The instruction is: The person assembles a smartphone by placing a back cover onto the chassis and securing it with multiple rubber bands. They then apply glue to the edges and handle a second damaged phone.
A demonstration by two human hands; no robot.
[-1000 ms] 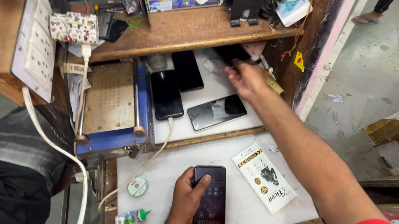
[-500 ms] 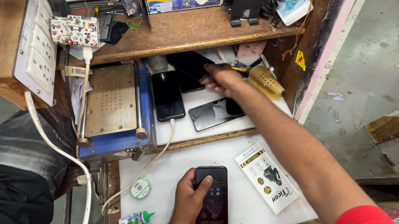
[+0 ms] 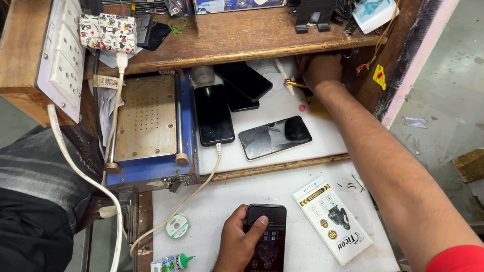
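Our left hand (image 3: 243,246) rests on the white worktop (image 3: 208,267), its fingers (image 3: 257,228) curled loosely over the upper end of a black smartphone (image 3: 265,247) that lies flat with its dark screen up; the thumb presses along the phone's left edge. Just right of the phone lies a white screen-protector packet (image 3: 331,219), tilted, not touching it. To the left we see a small roll of solder wire (image 3: 176,226) and a green-capped glue tube (image 3: 167,268).

Our right hand (image 3: 319,70) reaches far back under the wooden shelf (image 3: 255,37), on the raised white ledge (image 3: 287,103). Its fingers are bent around a thin tool with a yellowish handle (image 3: 293,83), but the shelf's shadow hides how firmly they close. Near that hand lie three more phones: one upright with a cable plugged in (image 3: 214,114), one angled in the shadow (image 3: 246,79), one lying crosswise (image 3: 274,137). A blue hot-plate machine (image 3: 147,128) stands at the ledge's left.
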